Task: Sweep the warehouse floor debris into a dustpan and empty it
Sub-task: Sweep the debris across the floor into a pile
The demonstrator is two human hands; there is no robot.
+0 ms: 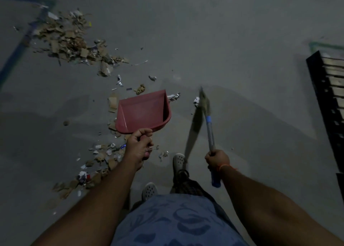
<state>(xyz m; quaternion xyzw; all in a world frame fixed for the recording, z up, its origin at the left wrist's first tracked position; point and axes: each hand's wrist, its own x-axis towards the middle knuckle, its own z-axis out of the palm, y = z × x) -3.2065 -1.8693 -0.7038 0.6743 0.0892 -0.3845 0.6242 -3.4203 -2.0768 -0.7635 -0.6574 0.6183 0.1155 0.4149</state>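
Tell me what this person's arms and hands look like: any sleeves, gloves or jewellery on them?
Both forearms are bare, with no sleeves in view, and neither hand wears a glove. The right hand has a thin orange thread band tied round its wrist. The left hand shows no band, watch or ring that I can make out in this dim light.

Debris pile (72, 39): on the floor (232, 32), far left, well ahead of the person.
Scattered scraps (96, 164): on the floor, left of the feet, trailing forward toward the pile.
Dustpan (143, 112): centre, ahead of the left hand (138, 147), which grips its handle; scraps beside its left and far edges.
Broom (209, 126): right of the dustpan, apart from it, held by the right hand (217, 159); head forward, beside a crumpled scrap (196, 101).
Pallet (329, 106): far right edge, well apart from the broom.
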